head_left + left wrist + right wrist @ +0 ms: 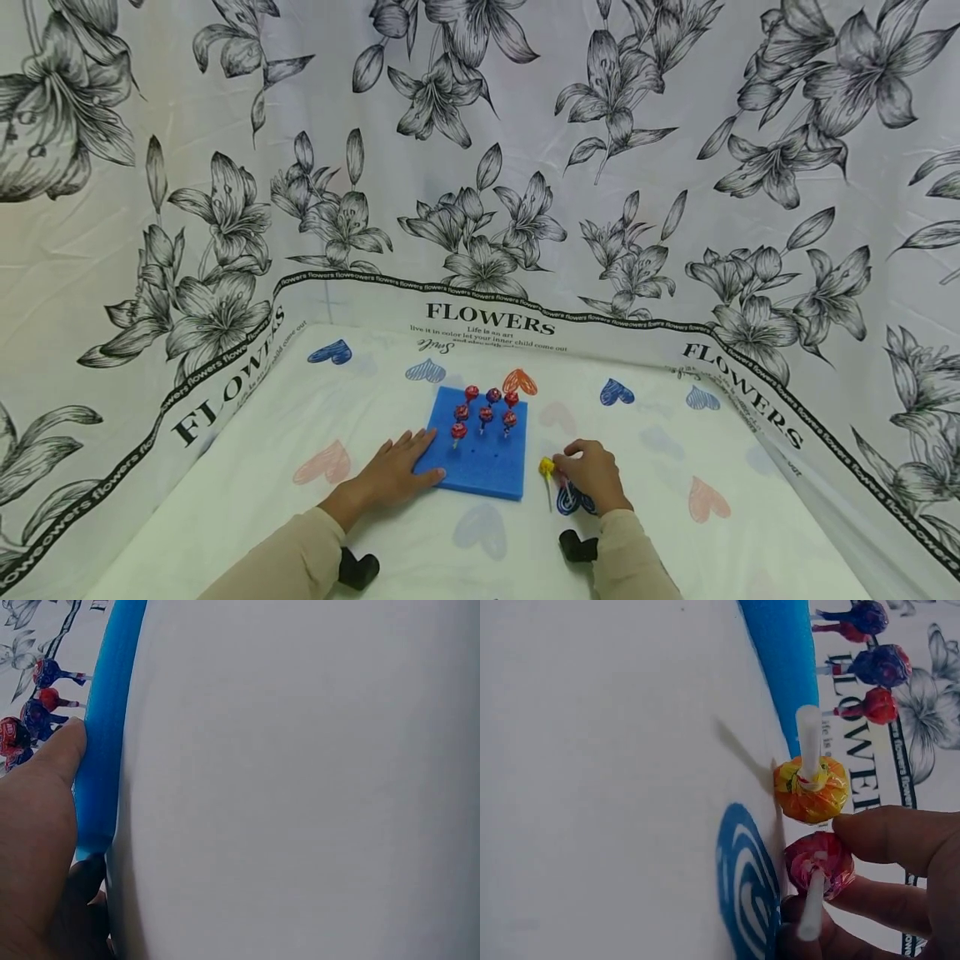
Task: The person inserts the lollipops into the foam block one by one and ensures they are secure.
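Observation:
A blue foam block (480, 462) lies on the white cloth, with several red and purple wrapped lollipops (486, 412) standing in its holes. My left hand (405, 462) lies flat on the cloth, and its fingers touch the block's left edge (105, 735). To the right of the block, my right hand (581, 468) pinches a red lollipop (819, 862) between its fingers (900, 840). A yellow lollipop (811, 789) is just beyond those fingertips, beside the foam (780, 652). It also shows in the head view as the yellow lollipop (547, 467), with its stick over the cloth.
The table cloth (645, 533) is printed with coloured hearts, one blue heart (742, 885) under my right hand. Flower-print fabric walls (480, 167) close in the back and both sides. Black wrist mounts (357, 569) sit by my sleeves.

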Demonstrator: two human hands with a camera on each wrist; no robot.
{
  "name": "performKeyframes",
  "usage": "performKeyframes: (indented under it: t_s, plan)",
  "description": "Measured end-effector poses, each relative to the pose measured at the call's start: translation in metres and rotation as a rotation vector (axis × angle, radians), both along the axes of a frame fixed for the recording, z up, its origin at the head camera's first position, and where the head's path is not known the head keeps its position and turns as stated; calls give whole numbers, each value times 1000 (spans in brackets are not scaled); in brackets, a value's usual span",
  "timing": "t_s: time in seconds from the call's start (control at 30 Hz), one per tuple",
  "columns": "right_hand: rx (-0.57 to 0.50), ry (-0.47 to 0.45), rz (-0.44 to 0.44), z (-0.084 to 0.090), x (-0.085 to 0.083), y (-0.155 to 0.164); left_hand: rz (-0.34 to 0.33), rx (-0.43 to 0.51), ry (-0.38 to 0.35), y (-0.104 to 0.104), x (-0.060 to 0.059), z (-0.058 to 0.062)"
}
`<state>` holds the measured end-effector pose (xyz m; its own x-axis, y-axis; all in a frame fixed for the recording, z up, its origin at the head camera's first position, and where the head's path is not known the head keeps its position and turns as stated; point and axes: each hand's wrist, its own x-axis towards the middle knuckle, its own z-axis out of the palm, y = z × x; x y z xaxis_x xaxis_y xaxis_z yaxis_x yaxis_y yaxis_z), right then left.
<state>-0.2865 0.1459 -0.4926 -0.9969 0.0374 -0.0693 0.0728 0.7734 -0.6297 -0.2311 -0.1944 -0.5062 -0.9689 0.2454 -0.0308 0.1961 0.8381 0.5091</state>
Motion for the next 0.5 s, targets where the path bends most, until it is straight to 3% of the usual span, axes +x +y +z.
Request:
performKeyframes:
  t_s: [0.17,0.37,0.5]
  plan:
    - [-157,34,-5,2,0,4,-1,-7,3,0,-1,-1]
    - [-414,96,-21,21,3,3,4,-10,16,0,-1,-1]
    - [-513,166,-8,32,4,3,6,-4,-1,0,0,0]
